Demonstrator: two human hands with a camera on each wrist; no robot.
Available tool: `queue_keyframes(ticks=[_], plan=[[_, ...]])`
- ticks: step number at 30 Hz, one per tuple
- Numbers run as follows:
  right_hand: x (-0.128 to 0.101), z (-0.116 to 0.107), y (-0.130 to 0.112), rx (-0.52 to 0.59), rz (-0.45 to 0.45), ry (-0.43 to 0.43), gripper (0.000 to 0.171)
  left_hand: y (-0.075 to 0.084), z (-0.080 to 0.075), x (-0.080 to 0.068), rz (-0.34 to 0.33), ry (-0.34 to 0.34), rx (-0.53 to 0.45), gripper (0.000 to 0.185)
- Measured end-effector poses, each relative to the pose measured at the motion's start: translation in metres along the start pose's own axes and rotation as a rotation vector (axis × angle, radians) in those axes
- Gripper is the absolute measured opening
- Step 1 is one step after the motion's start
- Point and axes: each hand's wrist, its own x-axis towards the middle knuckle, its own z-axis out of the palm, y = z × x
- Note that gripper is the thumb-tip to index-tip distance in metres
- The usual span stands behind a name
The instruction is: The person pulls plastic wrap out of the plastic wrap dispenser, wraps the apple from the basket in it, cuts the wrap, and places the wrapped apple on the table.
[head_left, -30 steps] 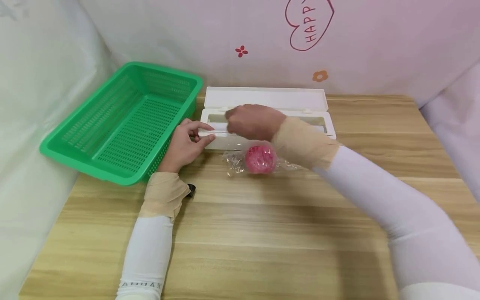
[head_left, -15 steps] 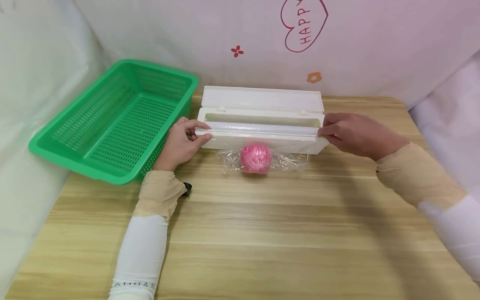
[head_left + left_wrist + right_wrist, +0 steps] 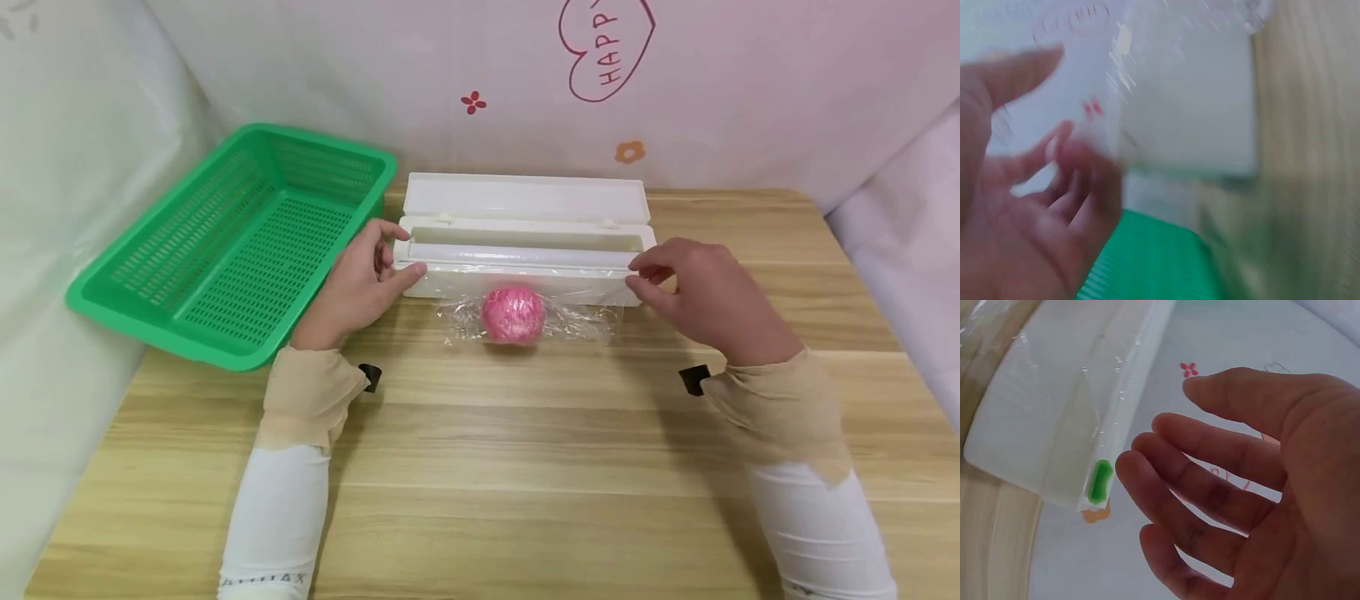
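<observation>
**A:** What sits at your far left?

**B:** The basket [image 3: 232, 242], green, on the table [image 3: 525, 467] and tilted up against the backdrop. Its near right corner lies just beside your left hand [image 3: 356, 287].

**A:** And that hand?

**B:** Your left thumb and fingers pinch the left end of the film [image 3: 525, 271] at the front lip of the box [image 3: 525, 242]. The left wrist view is blurred, so I read the pinch from the head view only.

**A:** The box itself?

**B:** White, long, lid thrown back toward the wall, the roll [image 3: 525, 252] lying along its inside. The film is drawn out over the front wall between your two hands.

**A:** The ball?

**B:** The ball [image 3: 513, 315], pink, rests on the table just in front of the box, about midway between your hands, wrapped in crumpled clear film.

**A:** My right hand?

**B:** Your right hand [image 3: 705, 296] is at the right end of the box, thumb and forefinger curled at the film's edge. In the right wrist view the fingers [image 3: 1210, 487] hang loose beside the box end with its green tab [image 3: 1100, 481], so I cannot tell whether they grip.
</observation>
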Motion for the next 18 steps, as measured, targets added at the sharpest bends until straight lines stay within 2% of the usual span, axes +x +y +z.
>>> queue_keyframes(ticks=[2,5,7,9,11,14,18], plan=[[-0.001,0.001,-0.003,0.043,0.010,0.015,0.016,0.021,0.006,-0.005,0.057,-0.006,0.086,0.044],[-0.002,0.011,-0.009,0.065,-0.096,0.061,0.023,0.047,0.022,-0.012,0.200,-0.054,0.229,0.043],[-0.001,0.022,-0.017,0.073,-0.183,0.081,0.034,0.057,0.036,-0.017,0.293,-0.096,0.330,0.049],[0.002,0.034,-0.026,0.062,-0.256,0.090,0.047,0.062,0.049,-0.020,0.354,-0.109,0.446,0.061],[0.004,0.045,-0.035,0.058,-0.295,0.092,0.058,0.062,0.062,-0.021,0.383,-0.104,0.557,0.075],[0.006,0.060,-0.045,0.030,-0.314,0.080,0.074,0.059,0.075,-0.020,0.377,-0.098,0.673,0.090],[0.004,0.075,-0.051,-0.010,-0.270,0.017,0.089,0.053,0.087,-0.016,0.390,-0.082,0.730,0.089]])
